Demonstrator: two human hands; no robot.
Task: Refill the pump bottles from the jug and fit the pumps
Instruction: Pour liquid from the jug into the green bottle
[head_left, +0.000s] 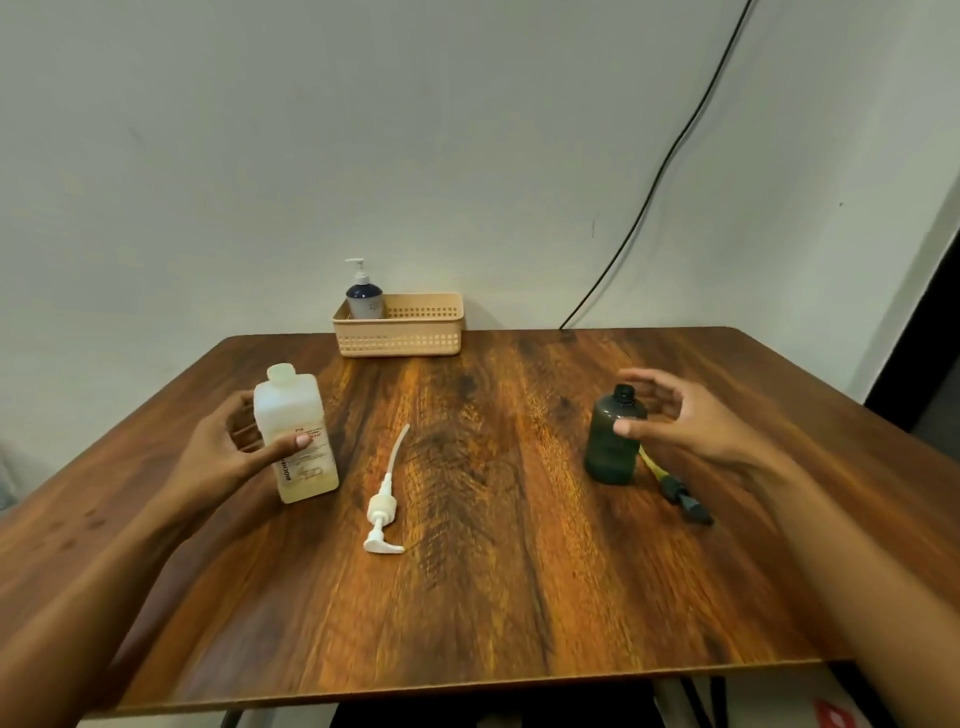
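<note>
A white translucent jug (298, 436) with a printed label and an open mouth stands at the table's left. My left hand (228, 452) grips it, thumb across the front and fingers behind. A dark green bottle (613, 441) without a pump stands at the right. My right hand (680, 415) hovers at it with fingers spread; the thumb tip is at its shoulder and the fingers curve past its neck. A white pump (383, 514) with its tube lies on the table between the two. A black pump (683, 496) with a yellowish tube lies just right of the green bottle.
A beige perforated basket (415, 332) stands at the table's (493, 597) far edge against the wall. In its left end is a dark blue bottle (364, 299) with a white pump fitted. A black cable (670, 156) runs down the wall at the back right.
</note>
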